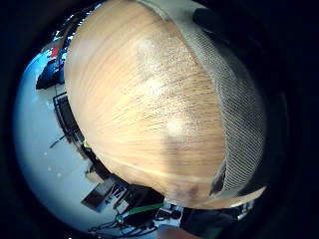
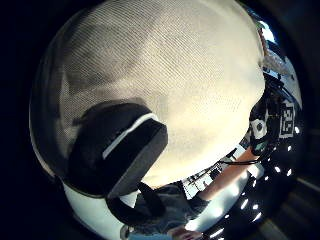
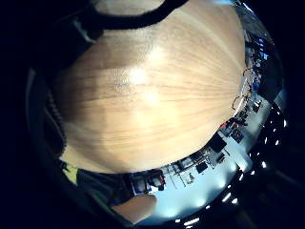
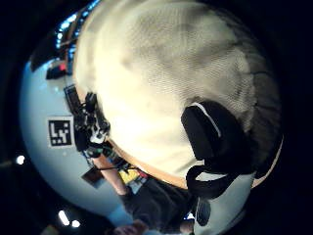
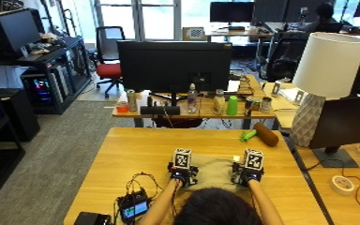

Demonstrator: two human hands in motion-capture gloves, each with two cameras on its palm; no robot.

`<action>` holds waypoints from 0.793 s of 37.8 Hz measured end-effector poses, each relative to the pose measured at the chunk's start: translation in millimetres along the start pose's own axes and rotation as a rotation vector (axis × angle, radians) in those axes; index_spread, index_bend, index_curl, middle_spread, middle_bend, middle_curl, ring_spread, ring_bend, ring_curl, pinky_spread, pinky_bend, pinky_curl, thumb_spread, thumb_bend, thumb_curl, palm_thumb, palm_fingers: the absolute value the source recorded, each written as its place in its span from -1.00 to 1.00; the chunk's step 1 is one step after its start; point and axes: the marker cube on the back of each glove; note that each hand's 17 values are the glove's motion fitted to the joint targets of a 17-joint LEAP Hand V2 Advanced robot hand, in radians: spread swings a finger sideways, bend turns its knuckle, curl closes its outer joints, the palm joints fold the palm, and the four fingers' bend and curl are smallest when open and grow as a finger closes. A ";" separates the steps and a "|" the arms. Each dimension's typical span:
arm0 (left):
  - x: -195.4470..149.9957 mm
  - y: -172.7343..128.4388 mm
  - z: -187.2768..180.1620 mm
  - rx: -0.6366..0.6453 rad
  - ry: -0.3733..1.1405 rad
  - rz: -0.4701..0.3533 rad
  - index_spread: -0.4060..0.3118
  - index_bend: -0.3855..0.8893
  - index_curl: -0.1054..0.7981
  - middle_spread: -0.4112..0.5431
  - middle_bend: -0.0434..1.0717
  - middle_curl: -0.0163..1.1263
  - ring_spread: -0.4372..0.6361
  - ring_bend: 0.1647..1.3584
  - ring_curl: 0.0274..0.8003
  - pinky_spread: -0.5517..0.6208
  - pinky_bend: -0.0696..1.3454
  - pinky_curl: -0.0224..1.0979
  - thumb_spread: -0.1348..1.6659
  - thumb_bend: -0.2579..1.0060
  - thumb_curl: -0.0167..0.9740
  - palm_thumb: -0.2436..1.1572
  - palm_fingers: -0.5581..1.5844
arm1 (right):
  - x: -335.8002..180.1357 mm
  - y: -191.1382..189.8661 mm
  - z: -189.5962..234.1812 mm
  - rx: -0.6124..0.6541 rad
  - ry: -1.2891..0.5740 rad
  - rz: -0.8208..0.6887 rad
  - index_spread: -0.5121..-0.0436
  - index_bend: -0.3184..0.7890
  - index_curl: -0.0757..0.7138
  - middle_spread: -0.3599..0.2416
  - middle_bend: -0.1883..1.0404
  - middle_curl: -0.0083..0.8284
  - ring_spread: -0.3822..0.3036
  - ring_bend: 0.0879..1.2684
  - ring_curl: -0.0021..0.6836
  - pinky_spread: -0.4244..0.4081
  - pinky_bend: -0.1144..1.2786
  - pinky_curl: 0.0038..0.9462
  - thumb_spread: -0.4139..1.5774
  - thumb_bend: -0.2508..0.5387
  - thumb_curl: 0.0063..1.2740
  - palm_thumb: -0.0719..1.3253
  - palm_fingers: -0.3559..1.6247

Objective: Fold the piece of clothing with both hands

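Note:
A small beige-grey piece of clothing (image 5: 214, 171) lies on the wooden table (image 5: 136, 154) close to the near edge, just in front of the person. My left hand (image 5: 183, 174) is at its left edge and my right hand (image 5: 247, 176) at its right edge. The knit fabric (image 2: 190, 85) fills the left thumb side view, with the left thumb (image 2: 122, 150) curled onto it. In the right thumb side view the right thumb (image 4: 212, 142) likewise lies curled on the cloth (image 4: 161, 83). The cloth's border (image 1: 234, 109) shows against bare wood (image 1: 139, 114).
A brown roll (image 5: 266, 134) with a green piece (image 5: 247, 136) lies at the table's far right. A small screen device (image 5: 134, 208) with cables sits near left. A white lamp (image 5: 320, 89) and a dark monitor (image 5: 348, 124) stand on the right-hand desk.

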 end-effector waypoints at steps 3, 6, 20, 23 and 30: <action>1.4 1.7 -0.1 -0.016 -0.009 0.006 -0.22 -0.18 -0.18 0.35 -0.57 -0.53 0.59 -0.27 -0.23 0.57 0.06 -0.33 0.32 -0.63 -0.54 -0.61 -0.46 | -0.8 0.6 2.7 -0.034 0.011 0.013 -0.75 -0.25 -0.35 0.21 -0.41 -0.37 0.47 -0.23 0.06 0.44 0.47 -0.16 0.70 -0.30 -0.66 -0.02 -0.49; 2.1 1.8 0.5 -0.020 -0.014 0.010 -0.22 -0.19 -0.19 0.34 -0.57 -0.52 0.60 -0.27 -0.25 0.57 0.05 -0.33 0.31 -0.63 -0.53 -0.61 -0.46 | -2.7 -0.9 4.0 -0.037 0.030 0.026 -0.75 -0.26 -0.37 0.22 -0.37 -0.34 0.43 -0.21 0.07 0.39 0.46 -0.16 0.69 -0.30 -0.65 0.03 -0.47; 1.5 2.2 0.9 -0.031 -0.016 -0.003 -0.23 -0.20 -0.22 0.33 -0.58 -0.48 0.59 -0.26 -0.27 0.58 0.05 -0.33 0.30 -0.63 -0.50 -0.62 -0.46 | -17.1 -4.0 -0.3 0.095 0.002 -0.027 -0.55 -0.41 -0.57 0.12 -0.33 -0.20 -0.20 0.16 0.23 -0.51 0.64 -0.15 0.59 -0.28 -0.59 0.25 0.10; 2.4 3.3 1.5 -0.040 -0.012 0.012 -0.23 -0.20 -0.22 0.33 -0.58 -0.47 0.59 -0.26 -0.27 0.58 0.05 -0.34 0.30 -0.63 -0.50 -0.62 -0.46 | -18.9 -5.5 -1.0 0.129 -0.005 -0.006 -0.48 -0.36 -0.57 0.04 -0.27 -0.14 -0.33 0.23 0.28 -0.60 0.62 -0.14 0.56 -0.27 -0.58 0.31 0.26; -0.2 6.2 3.4 -0.064 0.005 -0.049 -0.23 -0.20 -0.23 0.33 -0.58 -0.45 0.59 -0.26 -0.29 0.58 0.05 -0.34 0.30 -0.63 -0.49 -0.62 -0.46 | -24.9 -8.4 -4.9 0.160 0.015 -0.010 -0.32 -0.31 -0.53 -0.10 -0.23 -0.05 -0.46 0.21 0.33 -0.68 0.54 -0.14 0.50 -0.26 -0.55 0.44 0.40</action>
